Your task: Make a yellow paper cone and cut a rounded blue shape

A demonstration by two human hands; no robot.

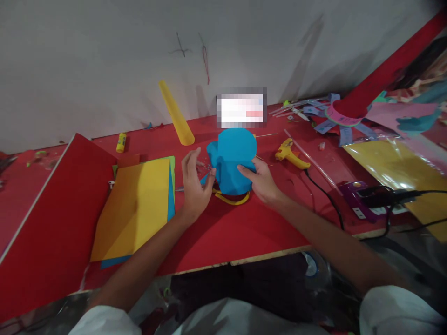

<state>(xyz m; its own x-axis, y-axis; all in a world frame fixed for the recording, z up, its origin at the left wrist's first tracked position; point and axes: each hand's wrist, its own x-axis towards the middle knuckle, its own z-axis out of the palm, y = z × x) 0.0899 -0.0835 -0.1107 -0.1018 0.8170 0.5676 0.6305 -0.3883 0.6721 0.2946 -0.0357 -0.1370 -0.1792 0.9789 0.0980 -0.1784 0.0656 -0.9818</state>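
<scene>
A rounded piece of blue paper is held up over the red table, its edge pinched between the thumb and fingers of my right hand. Beside its left edge, my left hand has its fingers spread and the thumb close to the paper; I cannot tell whether it touches. More blue paper shows behind the left side of the piece. Under its lower edge lies a curved yellow strip. Partly hidden behind my left hand is a pointed metal tip, perhaps of scissors.
Left are stacked coloured sheets, a red board and a glue stick. A yellow paper cone stands behind. Rightward lie a yellow glue gun with its cord, a purple power strip and a gold sheet. A blurred-out screen stands at the wall.
</scene>
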